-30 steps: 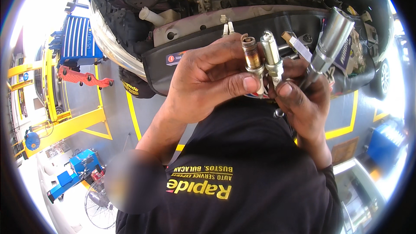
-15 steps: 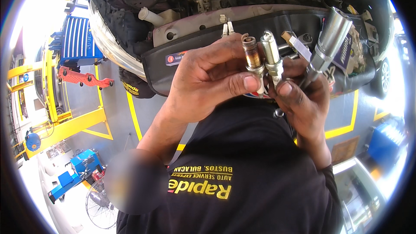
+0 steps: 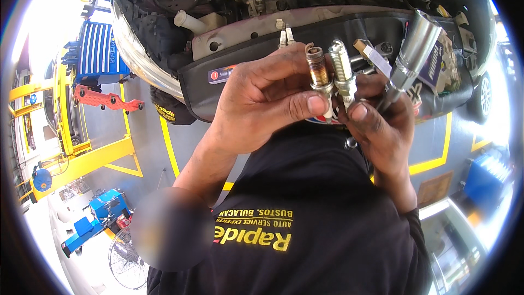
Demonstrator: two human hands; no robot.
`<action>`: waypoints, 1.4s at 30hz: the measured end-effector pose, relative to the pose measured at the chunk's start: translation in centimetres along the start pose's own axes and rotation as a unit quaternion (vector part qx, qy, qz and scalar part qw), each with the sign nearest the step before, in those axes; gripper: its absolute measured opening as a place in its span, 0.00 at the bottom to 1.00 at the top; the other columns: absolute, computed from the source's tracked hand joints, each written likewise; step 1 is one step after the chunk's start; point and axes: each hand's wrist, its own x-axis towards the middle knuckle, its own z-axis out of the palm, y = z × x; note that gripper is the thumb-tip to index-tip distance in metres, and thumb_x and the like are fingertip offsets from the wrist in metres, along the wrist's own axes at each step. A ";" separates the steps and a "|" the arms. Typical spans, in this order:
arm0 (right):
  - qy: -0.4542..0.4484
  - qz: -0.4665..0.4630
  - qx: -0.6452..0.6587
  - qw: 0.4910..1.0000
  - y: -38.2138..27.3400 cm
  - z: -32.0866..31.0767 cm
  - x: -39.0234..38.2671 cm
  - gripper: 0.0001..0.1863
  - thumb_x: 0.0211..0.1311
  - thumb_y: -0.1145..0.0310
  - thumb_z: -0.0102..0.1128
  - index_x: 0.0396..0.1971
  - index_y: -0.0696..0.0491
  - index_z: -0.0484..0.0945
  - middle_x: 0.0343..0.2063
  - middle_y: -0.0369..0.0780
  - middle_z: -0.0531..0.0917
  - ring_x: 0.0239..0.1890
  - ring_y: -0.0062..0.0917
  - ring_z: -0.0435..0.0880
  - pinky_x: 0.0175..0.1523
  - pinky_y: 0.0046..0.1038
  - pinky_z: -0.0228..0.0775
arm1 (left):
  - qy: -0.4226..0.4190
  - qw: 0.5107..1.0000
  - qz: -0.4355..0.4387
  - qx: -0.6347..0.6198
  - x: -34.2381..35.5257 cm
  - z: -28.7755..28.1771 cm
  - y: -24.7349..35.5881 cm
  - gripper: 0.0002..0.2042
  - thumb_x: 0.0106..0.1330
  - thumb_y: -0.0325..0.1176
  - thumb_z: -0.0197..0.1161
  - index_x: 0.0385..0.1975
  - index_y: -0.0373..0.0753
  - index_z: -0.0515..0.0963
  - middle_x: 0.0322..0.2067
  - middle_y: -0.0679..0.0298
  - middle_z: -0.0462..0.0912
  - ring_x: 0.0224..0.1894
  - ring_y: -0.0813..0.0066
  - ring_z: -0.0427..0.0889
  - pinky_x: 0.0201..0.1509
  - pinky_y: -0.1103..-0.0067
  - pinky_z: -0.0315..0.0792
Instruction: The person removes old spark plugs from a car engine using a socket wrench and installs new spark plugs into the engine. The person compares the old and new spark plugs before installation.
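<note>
At upper centre, a browned spark plug (image 3: 319,74) was clamped by the left hand (image 3: 246,106), a shiny plug (image 3: 343,71) (plus socket tool (image 3: 416,46)) by the right hand (image 3: 386,131).

Black shirt (image 3: 327,186) with yellow chest lettering (image 3: 254,236) and black sleeve (image 3: 417,235)

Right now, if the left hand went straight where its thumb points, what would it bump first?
Probably the shiny silver spark plug in the right hand, beside the brown-stained metal spark plug the left hand holds, though depth is unclear.
</note>
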 end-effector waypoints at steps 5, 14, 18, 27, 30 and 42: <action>0.006 -0.006 0.002 1.000 0.0 0.0 0.0 0.09 0.57 0.74 0.69 0.36 0.60 0.80 0.29 0.36 0.82 0.30 0.14 0.78 0.34 0.15 0.67 | -0.006 1.000 -0.004 0.011 0.1 -0.2 0.0 0.19 0.64 0.25 0.64 0.53 0.26 0.73 0.43 0.63 0.74 0.50 0.76 0.77 0.56 0.78 0.72; -0.009 -0.011 -0.001 1.000 0.2 -0.3 0.2 0.10 0.56 0.75 0.69 0.36 0.60 0.80 0.29 0.36 0.82 0.29 0.13 0.78 0.33 0.15 0.66 | 0.001 1.000 0.001 -0.007 0.2 -0.1 -0.1 0.19 0.63 0.25 0.65 0.53 0.25 0.73 0.44 0.63 0.74 0.50 0.76 0.76 0.57 0.78 0.71; -0.007 -0.017 0.001 1.000 0.2 -0.1 0.2 0.09 0.56 0.75 0.69 0.36 0.60 0.80 0.29 0.35 0.82 0.29 0.13 0.78 0.33 0.15 0.66 | 0.003 1.000 0.001 -0.007 0.2 0.0 -0.1 0.20 0.63 0.25 0.66 0.53 0.25 0.73 0.43 0.64 0.73 0.50 0.76 0.76 0.56 0.78 0.71; -0.016 -0.019 -0.002 1.000 0.4 -0.3 0.2 0.09 0.56 0.76 0.69 0.35 0.60 0.80 0.28 0.35 0.82 0.28 0.13 0.77 0.32 0.15 0.65 | 0.005 1.000 -0.006 -0.011 0.2 0.2 0.1 0.19 0.62 0.24 0.66 0.52 0.25 0.74 0.42 0.64 0.72 0.49 0.77 0.76 0.55 0.79 0.72; -0.011 -0.026 -0.005 1.000 0.4 -0.2 0.2 0.08 0.56 0.76 0.69 0.35 0.60 0.80 0.28 0.35 0.82 0.27 0.13 0.77 0.31 0.15 0.65 | 0.007 1.000 -0.007 -0.021 0.2 0.2 0.0 0.19 0.62 0.23 0.66 0.52 0.25 0.74 0.42 0.64 0.73 0.48 0.77 0.76 0.55 0.79 0.72; -0.005 -0.008 -0.008 1.000 0.1 -0.4 0.1 0.09 0.56 0.75 0.69 0.36 0.59 0.79 0.27 0.34 0.81 0.27 0.12 0.76 0.30 0.14 0.63 | -0.006 1.000 -0.001 -0.001 0.4 0.2 0.1 0.18 0.63 0.23 0.65 0.52 0.25 0.74 0.41 0.64 0.73 0.48 0.77 0.77 0.55 0.79 0.72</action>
